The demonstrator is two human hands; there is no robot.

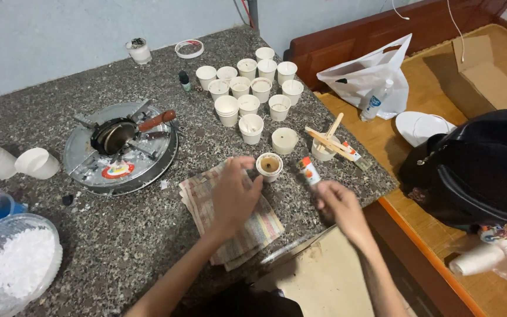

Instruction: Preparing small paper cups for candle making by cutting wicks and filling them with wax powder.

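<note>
1. Head view, looking down at a speckled stone desk (148, 235) with a lot going on.
2. Landmark is the small white cup (269, 166) with a brownish inside, standing upright near the front middle of the desk.
3. Left hand (233, 196) sits just left of that cup, fingers curled and touching its side; can't tell if it's really gripping it.
4. Right hand (338, 202) is just right of the cup, fingers pinched around a small glue tube (308, 171) with an orange cap, held tilted, tip close to the cup but not touching.
5. Under the left hand and in front of the cup there's a folded cloth (247, 229), striped and faded.
6. Behind the cup, a cluster of white cups (247, 88), all upright.
7. Right of the cup, another cup with wooden sticks (327, 140) laid across it.
8. Well left of the cup, a round metal burner tray with a small pan (115, 135) on it.
9. Far left and in front, a clear bowl of white pellets (13, 264).
</note>
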